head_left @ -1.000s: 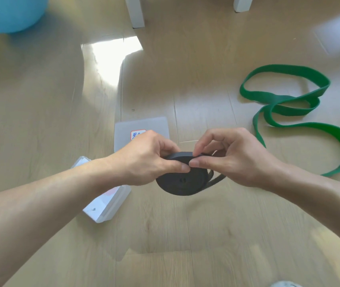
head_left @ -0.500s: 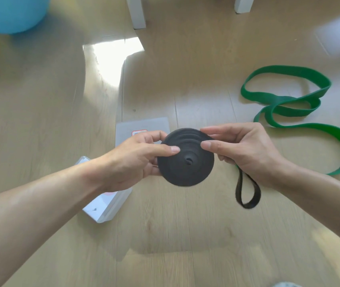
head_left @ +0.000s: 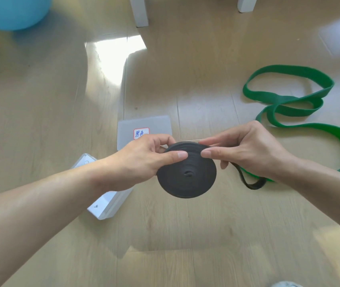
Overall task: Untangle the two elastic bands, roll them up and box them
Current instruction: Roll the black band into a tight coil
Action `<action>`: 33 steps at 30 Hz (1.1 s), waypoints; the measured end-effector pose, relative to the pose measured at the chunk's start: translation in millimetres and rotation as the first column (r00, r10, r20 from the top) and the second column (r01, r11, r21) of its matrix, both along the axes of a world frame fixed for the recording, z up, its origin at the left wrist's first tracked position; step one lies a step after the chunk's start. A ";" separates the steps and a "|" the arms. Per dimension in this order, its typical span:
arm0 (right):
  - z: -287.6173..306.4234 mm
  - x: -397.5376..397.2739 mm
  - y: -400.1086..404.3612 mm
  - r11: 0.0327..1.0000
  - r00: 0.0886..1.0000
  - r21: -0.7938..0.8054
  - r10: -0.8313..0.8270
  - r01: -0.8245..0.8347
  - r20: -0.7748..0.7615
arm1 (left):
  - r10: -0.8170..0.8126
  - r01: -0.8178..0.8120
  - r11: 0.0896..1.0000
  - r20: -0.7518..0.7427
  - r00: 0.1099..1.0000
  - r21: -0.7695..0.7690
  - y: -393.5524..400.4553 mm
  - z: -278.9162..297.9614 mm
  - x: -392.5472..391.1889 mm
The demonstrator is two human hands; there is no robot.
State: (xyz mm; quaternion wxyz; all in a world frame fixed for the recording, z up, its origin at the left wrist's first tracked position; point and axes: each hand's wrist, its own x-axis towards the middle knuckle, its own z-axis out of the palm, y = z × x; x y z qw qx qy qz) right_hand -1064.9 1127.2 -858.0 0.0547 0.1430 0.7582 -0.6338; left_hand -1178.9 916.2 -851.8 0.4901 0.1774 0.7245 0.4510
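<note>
Head view: left hand [head_left: 142, 160] and right hand [head_left: 247, 154] fingers pinch the black band roll [head_left: 186, 177]

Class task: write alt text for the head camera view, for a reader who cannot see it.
Both hands, left hand and right hand, pinch a nearly rolled black band above a wooden floor. A green band lies loose to the right; a white box sits at left.

I look down on a pale wood-plank floor [head_left: 185, 235], sunlight patch [head_left: 115, 59] far left, two white furniture legs [head_left: 140, 11] beyond, blue ball [head_left: 11, 11] far-left.
</note>
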 end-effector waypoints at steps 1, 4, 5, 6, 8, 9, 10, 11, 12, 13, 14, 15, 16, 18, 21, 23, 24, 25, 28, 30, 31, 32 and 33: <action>-0.6 0.1 -0.8 1.000 1.000 -0.015 -0.006 0.006 -0.005 | 0.013 -0.013 1.000 0.024 1.000 0.012 0.1 -0.8 -0.1; -4.8 -0.6 -3.2 0.998 0.999 -0.039 -0.047 0.047 -0.010 | 0.036 -0.039 0.999 0.116 0.993 0.023 1.6 -1.9 -0.6; -5.6 -1.0 -4.8 0.997 0.999 -0.053 -0.053 0.052 -0.014 | 0.024 -0.027 0.999 0.132 0.991 0.020 1.7 -2.6 -1.0; -5.9 -1.2 -6.9 0.997 0.999 -0.058 -0.043 0.042 -0.018 | 0.004 -0.005 1.000 0.139 0.990 0.008 1.9 -3.0 -0.8; -5.2 -0.7 -13.5 0.999 0.999 -0.025 0.028 -0.029 -0.032 | -0.075 0.078 0.996 0.091 0.993 -0.032 2.0 -6.0 1.5; -5.0 -0.1 -17.4 0.998 0.997 0.002 0.070 -0.070 -0.037 | -0.113 0.115 0.992 0.059 0.992 -0.046 2.3 -7.7 4.1; -4.7 0.9 -20.1 0.996 0.995 0.015 0.092 -0.092 -0.035 | -0.121 0.123 0.991 0.038 0.992 -0.054 2.7 -9.0 7.3; -4.9 1.6 -20.6 0.996 0.996 0.013 0.089 -0.089 -0.027 | -0.097 0.098 0.994 0.030 0.995 -0.052 3.0 -10.9 9.1; -6.2 1.8 -18.9 0.998 0.998 0.002 0.067 -0.067 -0.022 | -0.051 0.053 0.998 0.036 0.998 -0.045 2.9 -11.4 9.3; -8.4 2.1 -15.2 0.999 0.999 -0.015 0.033 -0.034 -0.014 | 0.002 0.000 1.000 0.059 0.998 -0.031 2.2 -12.2 7.9; -10.1 2.3 -10.9 0.999 1.000 -0.036 0.003 -0.003 -0.006 | 0.059 -0.058 0.998 0.097 0.993 -0.018 1.3 -12.3 5.9; -10.9 2.4 -7.2 0.998 1.000 -0.053 -0.017 0.018 0.006 | 0.108 -0.108 0.994 0.136 0.985 -0.005 0.1 -12.5 4.2; -11.5 2.6 -4.4 0.998 0.999 -0.060 -0.027 0.029 0.023 | 0.144 -0.147 0.989 0.172 0.974 0.003 -0.8 -12.1 3.0; -13.2 3.3 -2.9 0.997 0.997 -0.063 -0.041 0.045 0.065 | 0.182 -0.188 0.982 0.227 0.957 0.006 -1.8 -12.3 2.0; -13.6 4.5 -6.7 0.999 0.996 -0.029 -0.039 0.041 0.077 | 0.171 -0.170 0.985 0.262 0.950 -0.029 0.8 -12.9 3.4; -12.2 5.3 -8.8 1.000 0.998 -0.010 0.015 -0.014 0.064 | 0.079 -0.069 0.996 0.211 0.974 -0.054 2.7 -13.4 5.1; -10.8 5.2 -10.5 0.998 0.997 -0.005 0.057 -0.056 0.052 | 0.022 -0.010 0.998 0.175 0.984 -0.067 3.7 -13.3 6.8; -9.6 5.0 -11.8 0.995 0.994 0.016 0.099 -0.100 0.054 | -0.024 0.035 0.997 0.148 0.989 -0.074 4.1 -14.3 8.7; -6.1 2.0 -9.7 0.987 0.982 0.033 0.150 -0.155 0.118 | -0.025 0.034 0.997 0.146 0.989 -0.062 1.7 -17.5 10.7; -7.2 -0.4 -1.7 0.990 0.983 0.053 0.120 -0.129 0.137 | 0.016 -0.007 0.999 0.176 0.984 -0.050 -0.4 -18.9 10.2; -6.3 -2.3 2.2 0.992 0.984 0.063 0.102 -0.112 0.143 | 0.018 -0.010 0.999 0.187 0.982 -0.045 -1.2 -19.1 9.9; -4.4 -4.1 5.8 0.993 0.986 0.063 0.088 -0.098 0.141 | 0.015 -0.007 0.999 0.188 0.982 -0.045 -2.2 -19.0 9.2; -2.9 -5.8 9.4 0.994 0.988 0.063 0.077 -0.086 0.132 | 0.014 -0.006 0.999 0.177 0.984 -0.045 -3.3 -19.4 7.5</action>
